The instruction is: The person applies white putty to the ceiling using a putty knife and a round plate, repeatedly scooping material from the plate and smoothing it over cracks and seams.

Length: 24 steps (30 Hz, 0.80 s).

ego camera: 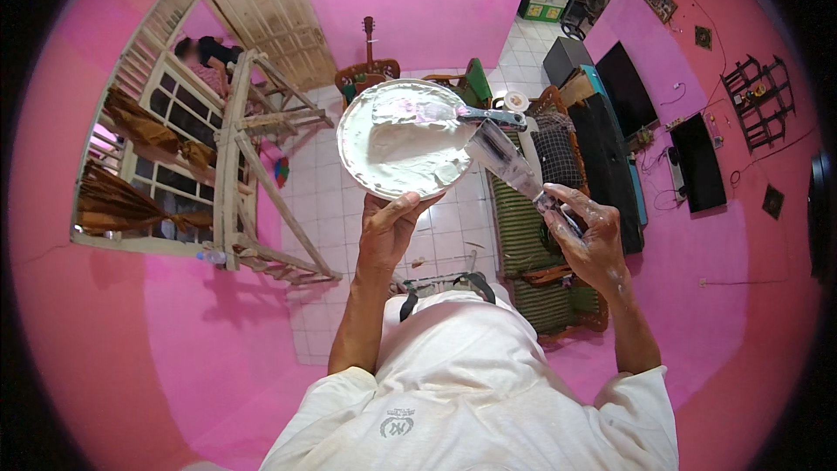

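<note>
My left hand (391,229) grips the near rim of a round tub (405,173) filled with white paste, thumb on the rim and fingers beneath. A putty knife (494,116) with a dark handle lies across the top of the tub, its blade over the paste and its handle sticking out to the right. In my right hand (585,229) is a second, wider putty knife (513,167), pinched near the base of its smeared blade. The tip of that blade is by the tub's right edge; whether it touches is unclear. White smears mark my right fingers and wrist.
A wooden trestle scaffold (229,144) stands at left, before a window with brown curtains (124,203). Beyond the window is another person (212,62). At right are a green striped sofa (523,229), a dark cabinet (608,170) and wall-side screens (698,163). A guitar (369,46) stands ahead.
</note>
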Each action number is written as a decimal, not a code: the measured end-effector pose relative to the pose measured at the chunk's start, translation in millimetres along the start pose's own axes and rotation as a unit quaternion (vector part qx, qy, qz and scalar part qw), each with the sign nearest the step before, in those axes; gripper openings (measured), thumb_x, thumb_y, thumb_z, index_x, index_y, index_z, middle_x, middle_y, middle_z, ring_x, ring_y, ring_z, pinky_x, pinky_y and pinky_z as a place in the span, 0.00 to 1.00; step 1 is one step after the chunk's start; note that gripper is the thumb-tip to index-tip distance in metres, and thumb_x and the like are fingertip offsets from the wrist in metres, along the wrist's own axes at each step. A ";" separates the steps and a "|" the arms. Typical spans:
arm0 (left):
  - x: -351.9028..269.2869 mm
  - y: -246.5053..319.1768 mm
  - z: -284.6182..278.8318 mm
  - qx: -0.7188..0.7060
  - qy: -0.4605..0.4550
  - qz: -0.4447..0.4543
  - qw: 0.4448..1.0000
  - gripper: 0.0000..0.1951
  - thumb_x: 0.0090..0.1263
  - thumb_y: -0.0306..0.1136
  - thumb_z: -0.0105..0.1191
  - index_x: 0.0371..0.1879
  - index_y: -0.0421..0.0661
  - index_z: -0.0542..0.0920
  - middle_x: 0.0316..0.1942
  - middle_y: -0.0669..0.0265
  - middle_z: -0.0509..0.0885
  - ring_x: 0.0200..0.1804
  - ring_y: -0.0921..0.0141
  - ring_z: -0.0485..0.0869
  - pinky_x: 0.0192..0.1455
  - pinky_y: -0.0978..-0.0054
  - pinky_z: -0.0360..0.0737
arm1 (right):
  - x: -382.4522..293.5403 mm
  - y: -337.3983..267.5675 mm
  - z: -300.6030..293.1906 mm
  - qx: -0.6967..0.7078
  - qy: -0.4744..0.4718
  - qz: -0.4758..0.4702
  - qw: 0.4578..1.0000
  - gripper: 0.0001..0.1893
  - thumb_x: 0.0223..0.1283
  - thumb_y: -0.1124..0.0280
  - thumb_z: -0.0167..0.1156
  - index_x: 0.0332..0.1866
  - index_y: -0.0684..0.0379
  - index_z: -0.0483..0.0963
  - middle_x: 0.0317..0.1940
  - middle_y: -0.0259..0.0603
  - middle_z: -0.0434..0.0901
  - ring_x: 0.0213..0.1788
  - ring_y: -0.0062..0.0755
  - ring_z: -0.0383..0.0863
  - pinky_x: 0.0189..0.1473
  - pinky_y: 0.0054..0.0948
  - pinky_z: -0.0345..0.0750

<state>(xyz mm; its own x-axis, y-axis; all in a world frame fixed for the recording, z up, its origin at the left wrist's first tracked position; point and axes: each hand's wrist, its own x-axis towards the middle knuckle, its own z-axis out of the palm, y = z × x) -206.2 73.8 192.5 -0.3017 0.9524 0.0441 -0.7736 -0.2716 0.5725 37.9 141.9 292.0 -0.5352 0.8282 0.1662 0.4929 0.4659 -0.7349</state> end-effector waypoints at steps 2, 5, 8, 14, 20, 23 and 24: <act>-1.4 -0.7 -0.4 0.008 0.006 -0.003 1.000 0.31 0.59 0.18 0.49 0.64 0.41 0.58 0.57 0.52 0.72 0.58 0.59 0.75 0.61 0.55 0.74 | 3.8 -0.2 1.2 -0.021 -0.004 -0.029 0.999 0.17 0.53 0.77 0.60 0.50 0.65 0.75 0.42 0.51 0.81 0.41 0.36 0.84 0.42 0.28 0.77; -2.1 -3.6 -0.9 0.023 0.009 -0.004 1.000 0.31 0.59 0.17 0.48 0.64 0.40 0.57 0.58 0.50 0.70 0.60 0.57 0.72 0.63 0.54 0.72 | 7.7 -5.2 3.9 -0.079 -0.016 -0.062 0.995 0.17 0.53 0.77 0.60 0.50 0.66 0.75 0.43 0.54 0.80 0.44 0.42 0.83 0.47 0.29 0.77; -1.0 -7.9 -1.2 0.034 0.017 0.007 0.999 0.29 0.60 0.18 0.48 0.63 0.39 0.61 0.57 0.51 0.72 0.59 0.58 0.74 0.62 0.54 0.73 | 6.8 -9.7 10.3 -0.029 -0.037 -0.011 0.999 0.16 0.53 0.78 0.59 0.48 0.68 0.75 0.42 0.56 0.80 0.44 0.43 0.83 0.46 0.30 0.77; 1.7 -11.7 -5.7 0.045 0.031 0.002 0.998 0.28 0.60 0.18 0.51 0.62 0.41 0.61 0.54 0.54 0.75 0.54 0.61 0.78 0.59 0.58 0.77 | 3.3 -21.2 30.2 0.006 -0.057 0.085 0.995 0.16 0.53 0.74 0.59 0.48 0.67 0.76 0.40 0.55 0.81 0.39 0.37 0.84 0.43 0.28 0.78; 2.3 -1.2 -7.9 0.027 0.018 -0.023 0.999 0.27 0.60 0.18 0.51 0.61 0.40 0.61 0.54 0.54 0.74 0.54 0.61 0.78 0.59 0.58 0.77 | 16.0 -34.5 46.8 0.074 -0.067 0.145 0.984 0.19 0.52 0.72 0.61 0.50 0.65 0.76 0.42 0.51 0.81 0.36 0.30 0.83 0.42 0.26 0.78; 1.0 0.7 -11.8 0.007 0.005 -0.044 0.999 0.27 0.60 0.19 0.51 0.60 0.39 0.62 0.54 0.54 0.75 0.54 0.61 0.78 0.59 0.59 0.77 | 17.3 -34.7 50.6 0.043 -0.031 0.095 0.994 0.19 0.51 0.72 0.61 0.50 0.66 0.75 0.41 0.51 0.82 0.36 0.30 0.83 0.42 0.26 0.78; 1.2 0.8 -14.5 0.007 0.000 -0.045 0.999 0.27 0.60 0.19 0.51 0.60 0.39 0.62 0.54 0.54 0.74 0.54 0.61 0.78 0.59 0.59 0.77 | 16.8 -32.5 50.3 0.025 -0.028 0.057 0.998 0.19 0.51 0.73 0.61 0.50 0.65 0.75 0.40 0.51 0.82 0.36 0.30 0.83 0.42 0.26 0.78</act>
<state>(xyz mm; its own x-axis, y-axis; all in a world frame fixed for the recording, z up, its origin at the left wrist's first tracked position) -215.3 72.7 181.1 -0.2317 0.9728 -0.0073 -0.7899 -0.1837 0.5851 -21.6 125.0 285.6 -0.5155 0.8557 0.0440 0.5187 0.3526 -0.7789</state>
